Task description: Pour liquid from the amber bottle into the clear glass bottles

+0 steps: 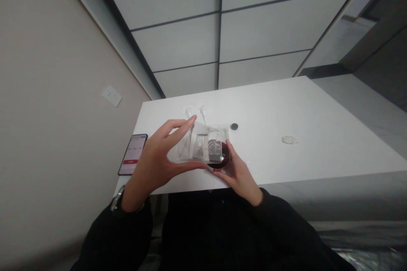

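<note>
My left hand (155,156) is curved around the left side of a clear plastic box (184,150), its index finger by the upper edge and its thumb along the lower edge. Through the clear walls a greyish piece with ring-like marks (213,148) shows. My right hand (240,173) has its fingers wrapped round a dark red, glossy, rounded object (226,156) at the box's right end. The box covers part of that object, so its kind cannot be made out. Just beyond the box lie two small white pieces with thin stems, one of them a white piece (203,110).
A phone (133,154) with a lit screen lies at the left of the white table (267,106). Beyond my right hand is a small black round cap (234,126). Farther right lies a crumpled whitish scrap (289,139). A wall with a socket (112,95) borders the left.
</note>
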A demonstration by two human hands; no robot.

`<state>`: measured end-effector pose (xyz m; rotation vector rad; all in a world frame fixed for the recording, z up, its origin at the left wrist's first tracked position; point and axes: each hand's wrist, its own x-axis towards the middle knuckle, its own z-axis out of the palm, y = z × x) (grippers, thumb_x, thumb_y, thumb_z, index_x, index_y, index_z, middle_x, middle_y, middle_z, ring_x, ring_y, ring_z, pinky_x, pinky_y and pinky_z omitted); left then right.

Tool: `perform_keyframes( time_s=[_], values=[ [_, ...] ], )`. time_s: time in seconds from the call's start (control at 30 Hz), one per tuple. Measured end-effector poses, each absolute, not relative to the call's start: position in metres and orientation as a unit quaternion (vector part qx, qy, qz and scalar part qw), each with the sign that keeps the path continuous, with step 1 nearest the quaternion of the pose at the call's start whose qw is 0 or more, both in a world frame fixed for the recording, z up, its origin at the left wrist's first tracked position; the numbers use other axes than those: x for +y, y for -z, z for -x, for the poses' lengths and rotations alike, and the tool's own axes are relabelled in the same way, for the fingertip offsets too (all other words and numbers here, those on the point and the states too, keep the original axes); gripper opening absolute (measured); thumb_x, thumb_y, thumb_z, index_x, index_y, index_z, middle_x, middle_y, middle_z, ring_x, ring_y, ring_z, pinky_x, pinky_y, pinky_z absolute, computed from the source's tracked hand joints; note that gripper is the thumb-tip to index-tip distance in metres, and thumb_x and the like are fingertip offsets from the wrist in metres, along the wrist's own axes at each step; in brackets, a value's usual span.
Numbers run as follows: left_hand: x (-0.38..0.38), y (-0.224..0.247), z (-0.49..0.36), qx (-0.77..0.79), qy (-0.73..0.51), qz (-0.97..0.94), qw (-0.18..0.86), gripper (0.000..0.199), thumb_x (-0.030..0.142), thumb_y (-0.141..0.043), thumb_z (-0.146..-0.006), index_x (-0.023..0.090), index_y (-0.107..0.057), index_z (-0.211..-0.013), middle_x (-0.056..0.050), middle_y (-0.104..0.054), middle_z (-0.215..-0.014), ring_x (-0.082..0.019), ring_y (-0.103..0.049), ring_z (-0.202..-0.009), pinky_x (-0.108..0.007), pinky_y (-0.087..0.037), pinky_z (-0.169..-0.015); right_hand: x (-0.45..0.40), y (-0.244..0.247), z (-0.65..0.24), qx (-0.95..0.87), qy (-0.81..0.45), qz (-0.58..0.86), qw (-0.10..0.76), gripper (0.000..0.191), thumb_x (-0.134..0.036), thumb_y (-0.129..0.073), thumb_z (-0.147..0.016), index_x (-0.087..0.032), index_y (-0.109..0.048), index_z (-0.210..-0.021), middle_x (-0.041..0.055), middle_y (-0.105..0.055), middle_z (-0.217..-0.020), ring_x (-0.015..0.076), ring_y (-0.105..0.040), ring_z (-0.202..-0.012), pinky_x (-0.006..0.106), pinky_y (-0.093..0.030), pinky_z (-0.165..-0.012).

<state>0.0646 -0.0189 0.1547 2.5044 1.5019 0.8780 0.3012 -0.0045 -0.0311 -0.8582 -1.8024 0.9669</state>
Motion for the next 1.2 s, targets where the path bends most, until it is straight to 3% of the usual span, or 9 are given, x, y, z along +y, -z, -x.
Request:
perform_keyframes(
  time_s=[0.5, 1.2],
  values=[
    [-0.015, -0.159, -0.069, 0.458, -0.274, -0.845, 0.013, 0.084, 0.054, -0.083, -0.087, 0.02, -0.052, -0.158, -0.016, -0.07, -0.136, -0.029, -0.069, -0.123, -0.04, -0.059, -0.103, -0.005, 0.031, -0.302, -0.732, -0.389, 0.344, 0.441, 0.103, -0.043, -0.08, -0.094, -0.037, -0.016, -0.173, 0.0133, -0.053, -0.165, 0.0348, -0.054, -0.151, 0.057, -0.047, -0.124],
    [-0.011, -0.183, -0.077, 0.463, -0.174, -0.869, -0.011, 0.083, 0.054, -0.081, -0.091, 0.023, -0.048, -0.161, -0.017, -0.068, -0.139, -0.031, -0.068, -0.123, -0.041, -0.06, -0.098, -0.005, 0.035, -0.301, -0.71, -0.412, 0.353, 0.448, 0.102, -0.042, -0.083, -0.092, -0.037, -0.021, -0.172, 0.0114, -0.05, -0.168, 0.0344, -0.05, -0.154, 0.058, -0.041, -0.128]
  ],
)
